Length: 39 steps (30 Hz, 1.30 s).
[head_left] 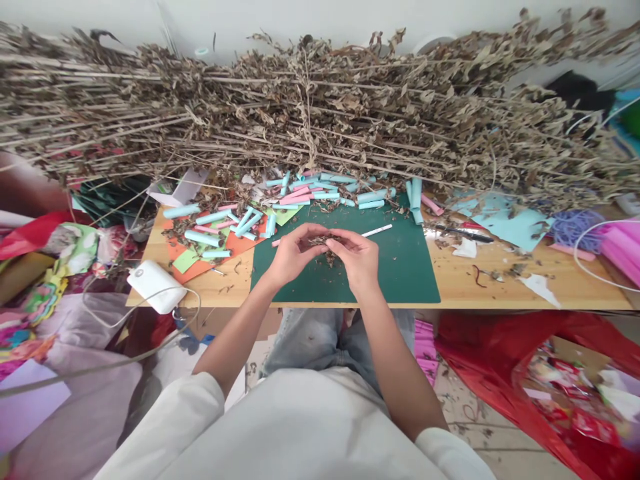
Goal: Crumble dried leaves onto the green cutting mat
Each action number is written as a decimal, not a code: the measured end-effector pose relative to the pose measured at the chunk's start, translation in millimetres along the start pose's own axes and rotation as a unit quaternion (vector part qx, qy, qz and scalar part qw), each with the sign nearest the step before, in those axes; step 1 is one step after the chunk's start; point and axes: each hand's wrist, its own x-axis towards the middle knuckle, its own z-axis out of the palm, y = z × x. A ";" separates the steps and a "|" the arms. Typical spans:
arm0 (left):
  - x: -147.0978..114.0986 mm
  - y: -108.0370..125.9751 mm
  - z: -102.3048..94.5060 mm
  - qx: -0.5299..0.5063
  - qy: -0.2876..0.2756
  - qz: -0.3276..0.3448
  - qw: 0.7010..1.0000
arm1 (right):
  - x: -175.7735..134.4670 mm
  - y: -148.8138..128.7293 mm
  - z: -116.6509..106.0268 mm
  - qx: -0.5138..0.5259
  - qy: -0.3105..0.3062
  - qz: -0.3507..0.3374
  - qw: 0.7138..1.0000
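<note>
My left hand (299, 253) and my right hand (357, 257) meet over a dark green cutting mat (400, 270). Their fingers curl together around crumbled dried leaves (327, 252), and the thumbs come close to each other at the front. Some leaf bits lie on the mat below. Behind my right hand, a thin white stick (377, 231) rests on the mat. A pink end of something pokes out beside my left fingers. Past the mat's far edge lies a heap of rolled blue paper tubes (373, 196) and pink paper tubes (296, 196).
Dried leafy stalks (310, 107) are piled across the back of the wooden table (465, 280). A white power bank (157, 287) with a cable sits at the left edge. Blue paper (515, 219) and purple string (577, 228) lie right. A red plastic bag (480, 347) hangs at lower right.
</note>
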 end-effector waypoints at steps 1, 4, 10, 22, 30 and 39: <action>-1.7 -1.5 2.0 -0.008 0.012 -0.001 1.000 | -0.1 1.2 0.4 -0.008 0.003 0.008 1.000; -6.0 -3.7 7.8 -0.009 0.042 -0.006 0.999 | 0.4 6.2 -0.6 -0.032 0.003 0.011 0.999; -7.9 -10.3 12.3 -0.014 0.123 -0.006 0.992 | 1.2 10.6 -7.7 -0.042 -0.030 -0.048 0.998; -7.1 -10.8 14.7 -0.112 0.102 -0.079 0.985 | -2.9 6.4 -14.6 -0.150 -0.025 -0.080 0.985; -4.3 -16.1 16.5 -0.063 0.127 -0.075 0.987 | -9.1 0.7 -12.2 -0.260 -0.030 -0.138 0.955; -3.6 -13.6 20.4 -0.098 0.132 -0.095 0.982 | -5.8 12.6 -8.5 -0.112 0.037 -0.054 0.992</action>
